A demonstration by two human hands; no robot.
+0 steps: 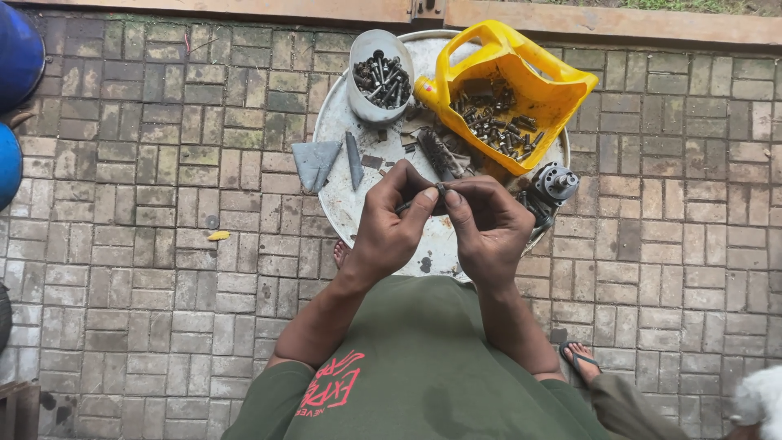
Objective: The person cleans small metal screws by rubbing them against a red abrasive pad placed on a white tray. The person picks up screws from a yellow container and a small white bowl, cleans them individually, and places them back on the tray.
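My left hand (391,224) and my right hand (487,226) meet in front of my chest, both pinching one small dark metal part (440,190), likely a bolt or screw, between thumbs and fingertips. The hands hover over the near part of a round pale metal tray (342,204). On the tray stand a white cup of dark bolts (379,77) and a cut-open yellow jug (509,94) holding more bolts and nuts.
A grey triangular metal piece (314,161), a narrow flat blade (354,159) and a dark brush-like item (436,153) lie on the tray. A small grey motor-like part (554,186) sits at its right rim. Brick paving surrounds it; blue objects (12,98) at the left edge.
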